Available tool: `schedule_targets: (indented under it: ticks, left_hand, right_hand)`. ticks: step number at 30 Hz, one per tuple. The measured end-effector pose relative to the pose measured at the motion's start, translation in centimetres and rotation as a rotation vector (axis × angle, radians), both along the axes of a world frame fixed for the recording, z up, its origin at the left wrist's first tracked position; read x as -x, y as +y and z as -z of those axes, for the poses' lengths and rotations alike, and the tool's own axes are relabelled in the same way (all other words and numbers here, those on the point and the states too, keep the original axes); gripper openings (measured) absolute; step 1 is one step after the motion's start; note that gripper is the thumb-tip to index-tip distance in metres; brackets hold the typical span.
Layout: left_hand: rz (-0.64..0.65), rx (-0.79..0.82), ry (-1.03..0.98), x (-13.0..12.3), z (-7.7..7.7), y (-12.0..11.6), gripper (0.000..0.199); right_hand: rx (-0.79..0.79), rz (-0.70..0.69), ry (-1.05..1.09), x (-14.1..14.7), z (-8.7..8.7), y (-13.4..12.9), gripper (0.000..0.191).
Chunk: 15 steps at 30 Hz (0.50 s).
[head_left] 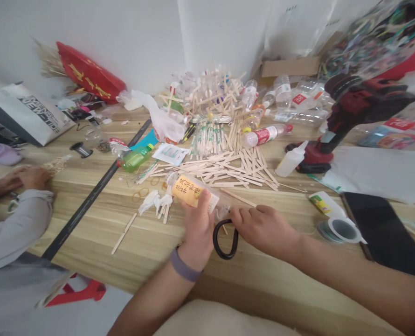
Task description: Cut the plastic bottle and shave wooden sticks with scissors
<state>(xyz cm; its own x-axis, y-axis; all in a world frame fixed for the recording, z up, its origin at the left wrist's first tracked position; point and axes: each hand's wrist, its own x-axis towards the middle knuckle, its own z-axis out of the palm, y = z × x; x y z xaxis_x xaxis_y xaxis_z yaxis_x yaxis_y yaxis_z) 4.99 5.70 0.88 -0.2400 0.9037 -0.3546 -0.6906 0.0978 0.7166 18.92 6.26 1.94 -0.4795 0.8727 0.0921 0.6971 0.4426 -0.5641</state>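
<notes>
gripping a clear, yellow-labelled plastic bottle (189,190) at frame centre: left hand (197,223). fingers closed on a black loop-handled tool (216,240): right hand (261,226). slip possible if bottle wall flexes.

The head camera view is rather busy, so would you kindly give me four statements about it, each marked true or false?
1. The person's left hand holds a clear plastic bottle with a yellow label. True.
2. The right hand is wide open, far from that bottle. False: its fingers are curled at that bottle's near end, beside a black loop-shaped handle.
3. Flat wooden sticks lie beyond that bottle. True.
4. The green plastic bottle stands upright. False: it lies on its side.
</notes>
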Motion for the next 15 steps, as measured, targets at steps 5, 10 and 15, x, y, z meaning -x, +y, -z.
schedule_targets:
  ticks: [5,10,15]
  left_hand:
    - [-0.060,0.023,-0.016,-0.1,0.5,0.1,0.033]
    - [-0.106,-0.023,0.009,0.3,0.2,0.1,0.043]
    - [0.049,-0.007,-0.054,0.6,0.0,0.1,0.033]
  right_hand:
    - [0.015,0.033,0.070,0.3,0.7,0.2,0.020]
    - [0.244,0.124,0.334,2.2,2.2,-0.6,0.036]
    - [0.443,0.108,0.525,3.7,2.3,-1.7,0.050]
